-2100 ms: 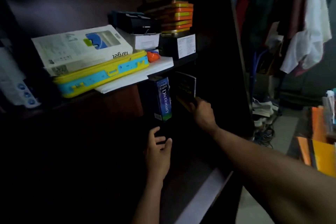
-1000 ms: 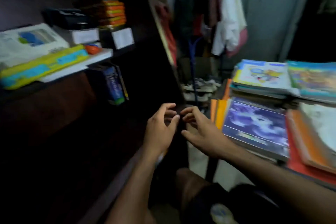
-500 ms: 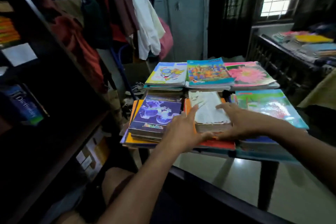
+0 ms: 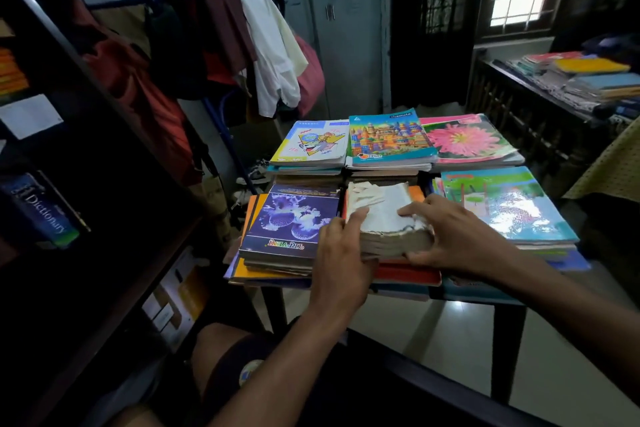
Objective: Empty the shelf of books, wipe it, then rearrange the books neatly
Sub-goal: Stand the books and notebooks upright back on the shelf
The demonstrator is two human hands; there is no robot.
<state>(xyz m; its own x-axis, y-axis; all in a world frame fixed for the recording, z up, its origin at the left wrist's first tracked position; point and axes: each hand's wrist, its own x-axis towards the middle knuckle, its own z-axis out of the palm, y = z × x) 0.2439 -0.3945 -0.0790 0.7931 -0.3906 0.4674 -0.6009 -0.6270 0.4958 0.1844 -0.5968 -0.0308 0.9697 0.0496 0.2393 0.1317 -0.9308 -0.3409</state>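
cover (image 4: 467,140): pink flower pattern | notebook (image 4: 389,137): teal, printed with multicoloured castles | book (image 4: 292,218): purple, patterned in white | dictionary (image 4: 45,215): blue, lettered white | shirt (image 4: 273,48): white

Gripping a thick worn book (image 4: 384,218) between left hand (image 4: 341,260) and right hand (image 4: 457,236), atop stacked books on a table (image 4: 509,329).
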